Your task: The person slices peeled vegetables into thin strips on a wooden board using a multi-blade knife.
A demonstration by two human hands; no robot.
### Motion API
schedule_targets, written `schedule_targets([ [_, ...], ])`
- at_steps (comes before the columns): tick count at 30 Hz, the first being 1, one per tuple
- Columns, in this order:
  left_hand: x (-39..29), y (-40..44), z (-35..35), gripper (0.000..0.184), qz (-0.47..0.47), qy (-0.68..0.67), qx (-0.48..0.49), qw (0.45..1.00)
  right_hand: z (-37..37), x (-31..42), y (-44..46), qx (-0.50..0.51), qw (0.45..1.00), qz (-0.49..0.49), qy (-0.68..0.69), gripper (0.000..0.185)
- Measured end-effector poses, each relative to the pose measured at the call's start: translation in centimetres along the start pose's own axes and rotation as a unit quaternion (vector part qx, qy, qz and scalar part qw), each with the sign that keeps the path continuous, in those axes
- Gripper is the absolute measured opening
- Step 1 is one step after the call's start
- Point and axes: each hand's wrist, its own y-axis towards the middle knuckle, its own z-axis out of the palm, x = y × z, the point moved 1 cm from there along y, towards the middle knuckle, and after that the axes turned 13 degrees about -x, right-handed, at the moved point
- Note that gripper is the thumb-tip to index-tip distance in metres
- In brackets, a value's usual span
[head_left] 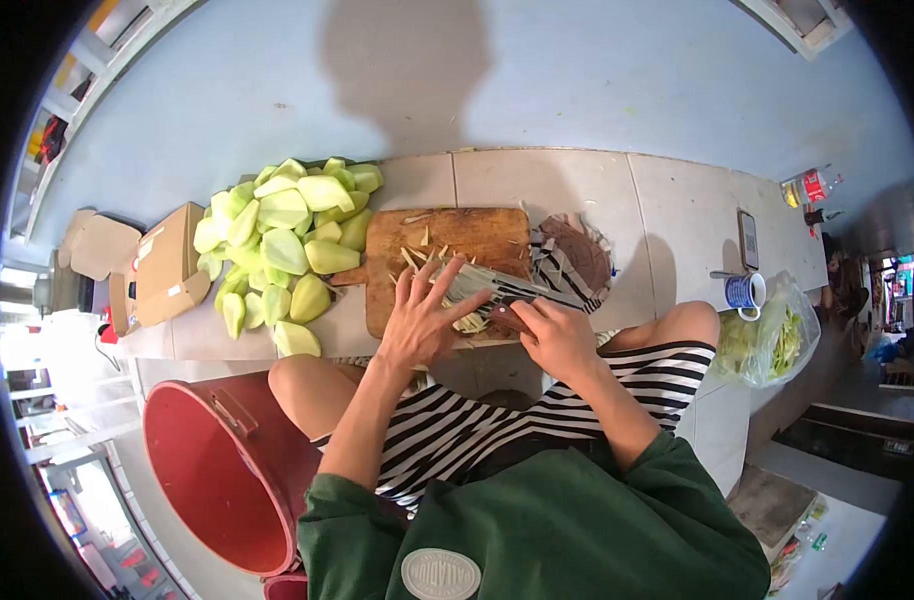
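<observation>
My right hand (559, 342) is closed round the brown handle of a wide-bladed knife (490, 284). The blade lies low over a wooden cutting board (392, 235), pointing to the left. My left hand (422, 318) presses down beside the blade with its fingers spread. Thin pale strips (471, 323) of a cut vegetable or fruit show under and around those fingers, and a few more are scattered over the board. Left of the board is a heap of peeled pale-green pieces (284, 250), whose exact kind I cannot tell. A dark striped cloth (575, 262) lies at the board's right end.
An open cardboard box (172, 265) stands left of the heap. A large red tub (217, 470) is on the floor by my left leg. On the tiled ledge to the right are a phone (747, 240), a mug (745, 293), a plastic bag of greens (772, 340) and a bottle (809, 187).
</observation>
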Motion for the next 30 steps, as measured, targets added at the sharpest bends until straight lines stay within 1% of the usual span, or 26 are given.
schedule_targets([
  [1, 0.2, 0.3, 0.0, 0.083, 0.011, 0.017, 0.042, 0.999, 0.0, 0.0, 0.0, -0.003, 1.000, -0.020, -0.012, 0.040],
  [2, 0.7, 0.5, 0.4, 0.083, 0.011, 0.018, 0.041, 0.999, 0.0, 0.1, 0.1, -0.007, 0.999, -0.040, -0.023, 0.039],
  [4, 1.8, 0.6, 1.7, 0.093, 0.049, 0.102, 0.067, 0.991, 0.3, -0.1, 0.1, -0.002, 0.998, -0.058, -0.037, 0.039],
  [5, 2.2, 0.9, 1.8, 0.093, 0.049, 0.102, 0.066, 0.991, 0.4, -0.2, 0.0, 0.005, 0.996, -0.074, -0.051, 0.038],
  [7, 3.1, 1.4, 2.1, 0.096, 0.016, 0.046, 0.109, 0.993, 0.3, -0.2, 0.1, 0.003, 0.995, -0.081, -0.062, 0.037],
  [8, 3.6, 1.7, 2.3, 0.096, 0.015, 0.046, 0.109, 0.993, 0.2, -0.3, 0.0, 0.002, 0.994, -0.087, -0.073, 0.036],
  [10, 4.6, 2.1, 3.1, 0.097, 0.004, 0.104, 0.158, 0.982, -0.2, -0.3, -0.2, -0.001, 0.994, -0.088, -0.072, 0.037],
  [11, 4.9, 2.1, 3.3, 0.097, 0.003, 0.104, 0.157, 0.982, -0.5, -0.3, -0.5, -0.004, 0.994, -0.089, -0.071, 0.037],
  [14, 5.9, 1.8, 3.4, 0.102, -0.064, 0.048, 0.125, 0.989, -2.0, -0.3, -1.1, -0.012, 0.997, -0.066, -0.034, 0.036],
  [15, 5.9, 1.4, 3.1, 0.102, -0.066, 0.048, 0.126, 0.989, -2.0, -0.7, -1.4, -0.011, 0.997, -0.066, -0.033, 0.036],
  [17, 5.9, 0.5, 2.5, 0.098, -0.191, -0.066, 0.023, 0.979, -1.6, -2.0, -2.0, -0.065, 0.990, 0.038, 0.121, 0.031],
  [18, 6.4, 0.1, 2.8, 0.090, -0.219, -0.098, 0.001, 0.971, -1.2, -2.4, -2.1, -0.083, 0.978, 0.086, 0.172, 0.024],
  [19, 6.8, -0.1, 2.9, 0.090, -0.220, -0.098, 0.000, 0.970, -1.1, -2.9, -2.2, -0.082, 0.978, 0.085, 0.172, 0.024],
  [21, 7.2, -0.3, 2.0, 0.072, -0.332, -0.237, -0.007, 0.913, -1.1, -3.4, -2.1, -0.037, 0.957, 0.209, 0.199, 0.024],
  [22, 6.7, -0.4, 1.9, 0.072, -0.332, -0.236, -0.007, 0.913, 0.3, -4.7, -2.9, -0.051, 0.944, 0.243, 0.219, 0.027],
  [23, 5.5, -0.5, 1.7, 0.064, -0.269, 0.048, 0.010, 0.962, 1.2, -5.4, -3.4, -0.050, 0.944, 0.243, 0.219, 0.027],
  [24, 4.1, 0.1, 0.7, 0.055, -0.184, 0.329, 0.027, 0.926, 1.9, -5.9, -3.8, -0.049, 0.923, 0.290, 0.248, 0.028],
  [25, 3.0, 1.0, -0.3, 0.055, -0.187, 0.331, 0.026, 0.925, 2.5, -6.5, -3.9, -0.048, 0.900, 0.334, 0.276, 0.029],
  [26, 1.4, 2.9, -2.8, 0.048, -0.201, 0.217, 0.005, 0.955, 2.8, -6.8, -4.1, -0.062, 0.916, 0.307, 0.252, 0.030],
  [27, 0.5, 3.9, -4.6, 0.041, -0.211, 0.099, -0.011, 0.972, 2.9, -6.6, -4.3, -0.061, 0.915, 0.309, 0.253, 0.030],
  [28, 1.0, 5.1, -5.1, 0.039, -0.197, -0.061, -0.031, 0.978, 2.9, -6.2, -4.5, -0.056, 0.893, 0.344, 0.285, 0.031],
  [29, 1.7, 5.8, -4.0, 0.039, -0.196, -0.061, -0.032, 0.978, 2.9, -6.0, -4.4, -0.054, 0.870, 0.375, 0.316, 0.031],
  [30, 2.7, 5.9, -1.9, 0.038, -0.214, 0.133, 0.074, 0.965, 3.1, -5.9, -4.6, -0.054, 0.870, 0.373, 0.317, 0.031],
])
